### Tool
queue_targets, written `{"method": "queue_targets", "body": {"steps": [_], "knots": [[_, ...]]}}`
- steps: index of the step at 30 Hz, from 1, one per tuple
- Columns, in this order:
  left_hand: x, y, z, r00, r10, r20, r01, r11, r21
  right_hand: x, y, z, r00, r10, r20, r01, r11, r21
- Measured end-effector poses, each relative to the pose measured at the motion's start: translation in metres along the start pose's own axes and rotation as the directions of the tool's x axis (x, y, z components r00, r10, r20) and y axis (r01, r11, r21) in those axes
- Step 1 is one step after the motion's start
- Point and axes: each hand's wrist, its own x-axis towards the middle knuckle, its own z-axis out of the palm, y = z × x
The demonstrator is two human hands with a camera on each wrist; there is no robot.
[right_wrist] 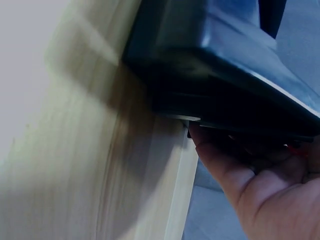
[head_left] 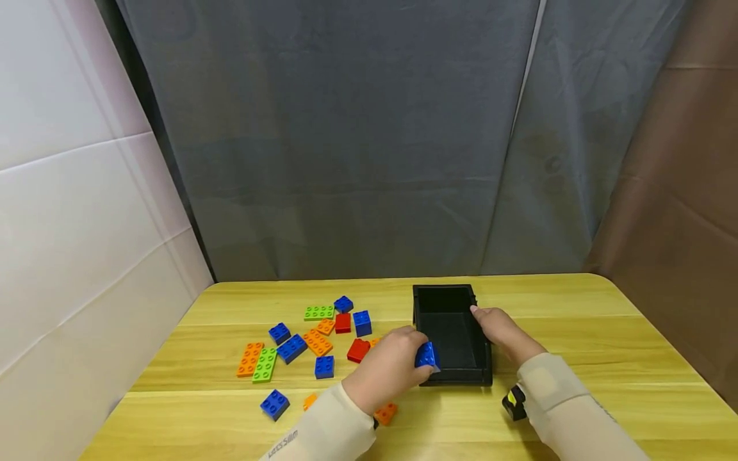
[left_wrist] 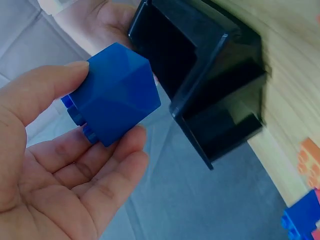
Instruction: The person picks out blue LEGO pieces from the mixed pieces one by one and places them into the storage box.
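Observation:
My left hand (head_left: 387,366) pinches a blue toy brick (left_wrist: 120,95) between the thumb and fingers, just over the left front rim of the black bin (head_left: 458,378). In the left wrist view the brick's smooth sides face the camera and its studs point back to the palm. On the bin's other side my right hand (head_left: 506,334) grips the right wall, thumb on top of the rim. From the right wrist, its fingers (right_wrist: 220,160) lie against the outside of the bin, partly in shadow.
Left of the bin, loose bricks lie scattered: several blue ones (head_left: 292,348), flat green plates (head_left: 264,365), orange plates (head_left: 250,359) and red bricks (head_left: 359,350). An orange brick (head_left: 385,413) sits by the left wrist, partly hidden. A grey curtain (head_left: 357,141) hangs behind the wooden table (head_left: 576,320).

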Motion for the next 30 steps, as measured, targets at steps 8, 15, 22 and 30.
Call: {"method": "queue_targets", "body": {"steps": [8, 15, 22, 30], "knots": [[0.02, 0.01, 0.005, 1.0, 0.014, 0.008, -0.015, 0.999, 0.031, 0.002, 0.0, -0.003, 0.999, 0.035, 0.007, -0.035, 0.999, 0.032], [0.027, 0.013, 0.011, 1.0, 0.029, -0.011, -0.029, 0.999, 0.036, 0.005, 0.0, -0.007, 0.996, 0.052, 0.068, -0.061, 0.989, 0.137], [0.033, 0.017, 0.017, 0.999, 0.023, -0.03, -0.022, 0.999, 0.039, 0.005, 0.001, -0.011, 0.992, 0.067, 0.102, -0.082, 0.984, 0.155], [0.04, 0.022, 0.022, 0.999, 0.031, -0.04, -0.029, 0.999, 0.042, 0.009, 0.004, -0.013, 0.991, 0.082, 0.102, -0.098, 0.981, 0.168]]}}
